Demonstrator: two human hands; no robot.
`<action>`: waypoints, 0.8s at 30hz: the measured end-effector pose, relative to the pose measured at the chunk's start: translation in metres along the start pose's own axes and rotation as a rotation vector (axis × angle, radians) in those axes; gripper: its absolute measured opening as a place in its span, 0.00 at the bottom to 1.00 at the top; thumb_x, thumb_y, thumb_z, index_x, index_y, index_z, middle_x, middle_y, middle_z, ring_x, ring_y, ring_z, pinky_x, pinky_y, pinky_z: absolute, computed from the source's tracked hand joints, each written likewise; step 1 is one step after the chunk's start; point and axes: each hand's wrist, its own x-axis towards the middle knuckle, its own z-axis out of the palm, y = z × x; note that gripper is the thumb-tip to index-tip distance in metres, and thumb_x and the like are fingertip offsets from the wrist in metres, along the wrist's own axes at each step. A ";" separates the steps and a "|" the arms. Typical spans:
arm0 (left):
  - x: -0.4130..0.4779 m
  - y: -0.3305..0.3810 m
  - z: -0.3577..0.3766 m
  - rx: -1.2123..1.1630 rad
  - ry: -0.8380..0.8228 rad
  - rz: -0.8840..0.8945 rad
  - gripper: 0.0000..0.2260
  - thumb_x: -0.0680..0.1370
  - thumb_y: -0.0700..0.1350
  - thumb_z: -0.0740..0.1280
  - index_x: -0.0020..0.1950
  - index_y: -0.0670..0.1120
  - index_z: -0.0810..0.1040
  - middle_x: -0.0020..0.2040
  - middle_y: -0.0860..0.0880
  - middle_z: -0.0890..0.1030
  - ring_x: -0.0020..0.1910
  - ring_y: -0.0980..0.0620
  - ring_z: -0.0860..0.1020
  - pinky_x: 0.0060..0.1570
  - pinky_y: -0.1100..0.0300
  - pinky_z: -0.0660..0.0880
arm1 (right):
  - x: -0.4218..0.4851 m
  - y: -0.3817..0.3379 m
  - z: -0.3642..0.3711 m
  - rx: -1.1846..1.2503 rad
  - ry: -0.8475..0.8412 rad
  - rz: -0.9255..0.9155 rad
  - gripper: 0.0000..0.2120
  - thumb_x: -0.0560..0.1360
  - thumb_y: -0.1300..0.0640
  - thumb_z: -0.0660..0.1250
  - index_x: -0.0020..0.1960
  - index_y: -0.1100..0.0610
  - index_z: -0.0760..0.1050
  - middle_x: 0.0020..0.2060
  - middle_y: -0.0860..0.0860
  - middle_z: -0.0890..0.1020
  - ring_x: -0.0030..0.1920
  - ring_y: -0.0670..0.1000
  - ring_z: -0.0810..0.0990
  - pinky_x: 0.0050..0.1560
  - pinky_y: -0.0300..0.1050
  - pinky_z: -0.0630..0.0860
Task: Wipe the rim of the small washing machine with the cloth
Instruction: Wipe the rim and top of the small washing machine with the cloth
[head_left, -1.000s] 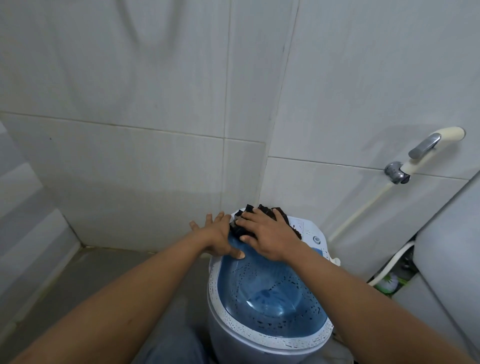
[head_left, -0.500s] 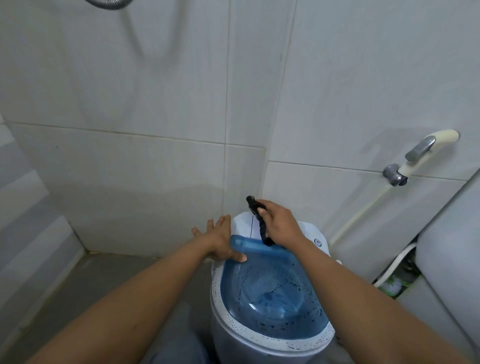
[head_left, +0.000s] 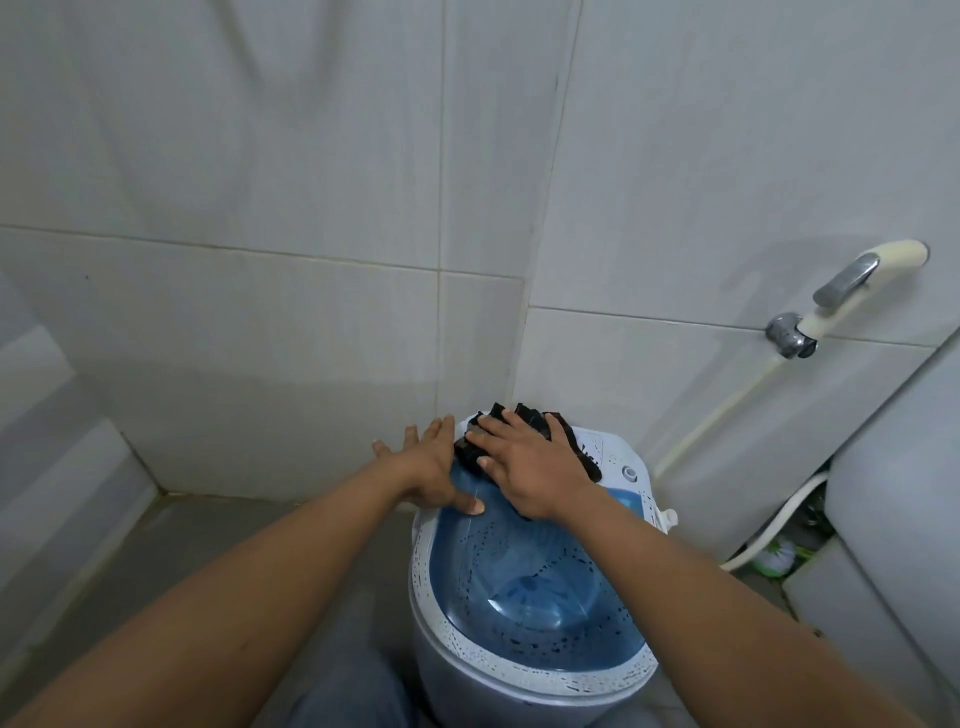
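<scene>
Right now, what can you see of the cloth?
The cloth is black, soft-looking fabric, bunched in crumpled folds on the far rim of the small washing machine. The right hand presses flat on it, hiding its middle; folds poke out past the fingertips and a strip trails rightward. The left hand lies beside it; contact unclear.

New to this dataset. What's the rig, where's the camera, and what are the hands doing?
There is no robot. One camera worn on a person's head looks down at their own bare arms. The small washing machine stands in a tiled bathroom corner, and its speckled white rim surrounds a blue inside. The right hand presses a dark cloth flat against the far rim, with fingers spread and nothing pinched. The left hand rests open on the rim's left side, apparently steadying it. A spray hose hangs on the wall to the right.
</scene>
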 end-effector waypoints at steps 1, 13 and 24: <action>0.000 0.000 0.000 0.002 -0.004 -0.003 0.60 0.68 0.66 0.74 0.79 0.48 0.32 0.82 0.50 0.38 0.80 0.42 0.38 0.73 0.29 0.42 | 0.002 -0.001 0.002 0.015 0.018 0.025 0.22 0.84 0.45 0.50 0.77 0.42 0.58 0.79 0.42 0.58 0.79 0.49 0.51 0.74 0.66 0.44; -0.004 -0.002 0.004 0.017 0.026 0.041 0.58 0.70 0.67 0.72 0.79 0.50 0.31 0.81 0.51 0.36 0.79 0.42 0.36 0.72 0.29 0.37 | 0.003 -0.004 0.005 0.193 0.195 0.217 0.20 0.84 0.45 0.50 0.75 0.42 0.64 0.74 0.42 0.68 0.76 0.48 0.59 0.74 0.61 0.51; -0.001 -0.006 0.006 -0.043 0.007 -0.022 0.60 0.68 0.67 0.73 0.80 0.45 0.33 0.82 0.48 0.37 0.79 0.43 0.36 0.73 0.30 0.39 | 0.026 -0.020 0.002 -0.068 -0.017 0.016 0.17 0.83 0.48 0.55 0.71 0.39 0.67 0.72 0.45 0.65 0.72 0.52 0.59 0.63 0.75 0.56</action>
